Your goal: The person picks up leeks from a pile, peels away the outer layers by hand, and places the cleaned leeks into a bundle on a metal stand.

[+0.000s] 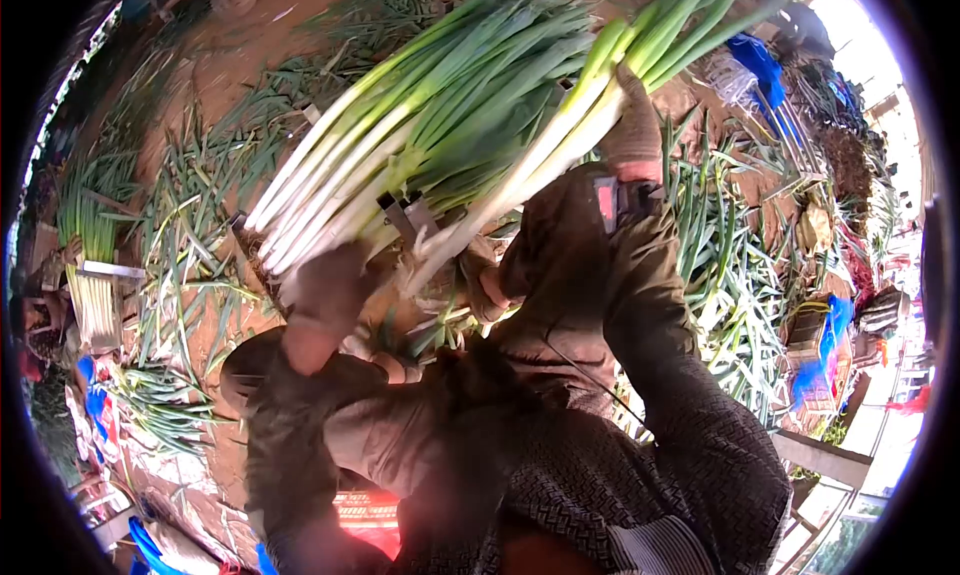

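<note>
My right hand (636, 125), in a brown work glove, is closed around a small bunch of long green onions (560, 140). The green leaves of that bunch point to the upper right, and its white root ends slant down towards my knees. Beside it lies a large pile of green onions (430, 105), white ends to the lower left, resting at a metal bracket (408, 215). My left hand (328, 287), also gloved, is beside the white ends of the pile. Motion blur smears its fingers, so its grip does not show.
Loose onion leaves (720, 265) litter the brown ground on both sides. At the left, a bundle of green onions (95, 275) stands in a metal holder. A red crate (368, 515) shows below my lap. A crate with blue plastic (822, 350) stands at the right.
</note>
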A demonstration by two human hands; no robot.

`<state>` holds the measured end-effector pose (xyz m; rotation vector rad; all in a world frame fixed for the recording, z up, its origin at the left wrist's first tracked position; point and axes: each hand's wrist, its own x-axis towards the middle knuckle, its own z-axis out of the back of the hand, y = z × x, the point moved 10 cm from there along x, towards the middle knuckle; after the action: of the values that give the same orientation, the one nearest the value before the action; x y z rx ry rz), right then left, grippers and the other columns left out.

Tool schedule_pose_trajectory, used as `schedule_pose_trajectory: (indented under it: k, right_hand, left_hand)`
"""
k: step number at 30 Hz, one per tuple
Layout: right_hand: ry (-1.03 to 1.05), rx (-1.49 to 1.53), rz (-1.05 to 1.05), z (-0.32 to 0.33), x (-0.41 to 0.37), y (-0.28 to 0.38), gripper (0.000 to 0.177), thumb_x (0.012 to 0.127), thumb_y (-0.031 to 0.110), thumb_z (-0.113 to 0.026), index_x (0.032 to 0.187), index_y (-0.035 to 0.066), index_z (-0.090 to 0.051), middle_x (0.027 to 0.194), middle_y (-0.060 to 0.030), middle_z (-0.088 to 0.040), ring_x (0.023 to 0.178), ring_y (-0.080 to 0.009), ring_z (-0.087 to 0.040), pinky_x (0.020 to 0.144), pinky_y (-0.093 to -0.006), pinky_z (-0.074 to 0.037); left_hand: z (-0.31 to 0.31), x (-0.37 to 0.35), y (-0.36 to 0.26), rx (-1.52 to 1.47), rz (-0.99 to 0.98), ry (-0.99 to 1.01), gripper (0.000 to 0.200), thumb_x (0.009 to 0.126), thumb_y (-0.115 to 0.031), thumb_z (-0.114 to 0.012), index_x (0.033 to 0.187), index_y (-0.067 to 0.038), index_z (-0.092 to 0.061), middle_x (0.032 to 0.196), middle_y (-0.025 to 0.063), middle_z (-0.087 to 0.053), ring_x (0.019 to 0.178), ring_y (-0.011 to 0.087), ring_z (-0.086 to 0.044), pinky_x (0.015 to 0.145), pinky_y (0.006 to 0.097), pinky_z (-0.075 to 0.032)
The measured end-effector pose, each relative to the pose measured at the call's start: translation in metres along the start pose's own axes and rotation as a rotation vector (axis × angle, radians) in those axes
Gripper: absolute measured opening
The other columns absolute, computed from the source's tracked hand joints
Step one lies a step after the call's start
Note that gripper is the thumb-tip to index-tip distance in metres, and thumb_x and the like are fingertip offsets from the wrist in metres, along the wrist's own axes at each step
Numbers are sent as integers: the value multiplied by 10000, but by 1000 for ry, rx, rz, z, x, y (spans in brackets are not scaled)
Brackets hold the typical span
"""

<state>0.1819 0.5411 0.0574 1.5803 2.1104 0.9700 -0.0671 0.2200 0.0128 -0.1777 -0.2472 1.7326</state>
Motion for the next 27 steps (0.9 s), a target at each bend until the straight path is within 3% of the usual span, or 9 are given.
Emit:
schedule_pose_trajectory:
  k: [1,6,9,12,16,20,22,23,27]
  right_hand:
    - [26,-64,2,-20,-16,-6,406,906,174,-647,1267,24,-536,1120,-122,-639,1022,-264,-629,936,-395,-518]
    - [150,-133,-59,-59,-56,-57,468,852,148,-668,1272,11,-512,1107,-142,-637,1012,-272,-639,895,-371,-533]
    - [169,-105,-51,-70,-70,-67,512,822,146,-704,1270,3,-501,1102,-137,-627,1001,-270,-636,896,-364,-531]
    - [164,-99,-57,-54,-64,-73,420,820,156,-717,1184,6,-573,1018,-93,-639,914,-225,-633,808,-332,-530]
    - [134,-115,-102,-36,-45,-59,412,797,136,-739,1162,19,-587,1010,-94,-643,911,-235,-639,809,-343,-547]
    - [215,-208,-98,-47,-57,-73,490,874,182,-674,1291,-4,-495,1146,-144,-618,1045,-274,-616,943,-383,-501]
    - [272,-167,-107,-58,-70,-90,489,874,173,-674,1289,-11,-492,1141,-140,-619,1027,-264,-619,928,-374,-504]
    - [255,-178,-146,-56,-76,-99,487,877,169,-669,1292,-12,-488,1128,-137,-624,1021,-261,-620,923,-371,-505]
    - [253,-187,-169,-69,-84,-96,532,850,216,-708,1265,-39,-494,1065,-164,-640,1020,-259,-638,884,-371,-542]
  left_hand:
    - [28,22,-32,-178,-90,-233,447,849,-395,-702,1133,-72,-581,1003,148,-680,851,338,-673,718,434,-517]
    - [33,115,-94,-744,-126,-518,373,862,-311,-697,1128,-70,-592,833,153,-647,718,380,-606,670,420,-495]
    - [18,131,-102,-835,-234,-531,298,882,-306,-683,985,-29,-649,747,117,-663,647,291,-616,636,364,-501]
    - [-4,115,-60,-1194,37,-484,256,912,-266,-651,873,-14,-675,678,70,-667,584,165,-594,581,305,-491]
    - [-33,101,-12,-1257,171,-214,218,966,-220,-583,1025,-26,-665,772,64,-673,629,86,-589,571,233,-470]
    - [20,105,-58,-860,-234,-564,295,916,-263,-659,1066,-9,-648,841,62,-680,759,155,-626,697,290,-507]
    - [15,121,-81,-1071,-130,-374,312,906,-260,-665,1097,-14,-639,878,70,-686,857,173,-634,787,307,-507]
    - [12,132,-83,-829,-117,-382,279,898,-254,-671,1065,-31,-659,896,81,-693,886,154,-634,797,285,-503]
    - [-2,126,-53,-1210,-108,-486,177,869,-195,-692,884,-22,-659,754,78,-649,711,132,-609,652,300,-485]
